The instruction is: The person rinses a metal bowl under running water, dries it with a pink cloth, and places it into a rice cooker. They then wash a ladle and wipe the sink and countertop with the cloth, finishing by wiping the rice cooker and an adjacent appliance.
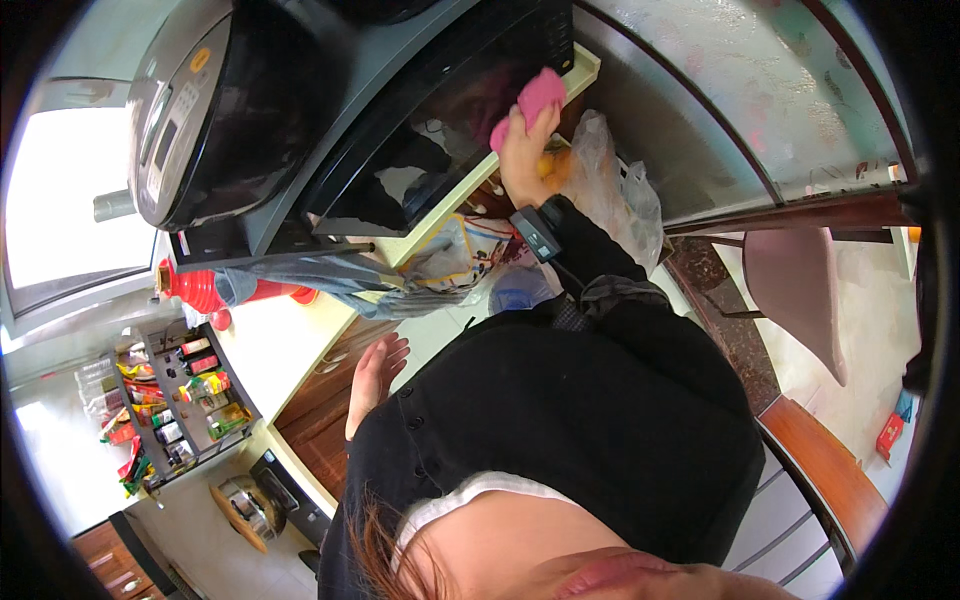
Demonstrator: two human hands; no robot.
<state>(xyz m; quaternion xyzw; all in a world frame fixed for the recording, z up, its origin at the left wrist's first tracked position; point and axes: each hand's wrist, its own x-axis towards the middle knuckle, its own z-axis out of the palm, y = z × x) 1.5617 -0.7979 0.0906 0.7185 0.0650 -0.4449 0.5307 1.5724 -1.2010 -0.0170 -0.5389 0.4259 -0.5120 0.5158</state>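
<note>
My right hand [523, 163] grips a pink cloth [541, 97]. It presses the cloth against the lower right part of the glossy black front of a microwave oven [450, 120]. The oven stands on a pale counter edge [437, 208], inside a dark shelf rack. A sensor band with a cable sits on my right wrist. My left hand [375, 367] hangs low beside my body, holding nothing, with its fingers a little apart. Nearest to it are brown wooden cabinet doors [322, 386].
A rice cooker [225, 120] stands on the rack. Grey-blue cloths [322, 277] hang from its rail. Plastic bags [600, 169] and orange fruit [555, 169] sit below my right arm. A seasoning rack [195, 390], a steel pot [251, 510] and a pink chair [791, 292] are further off.
</note>
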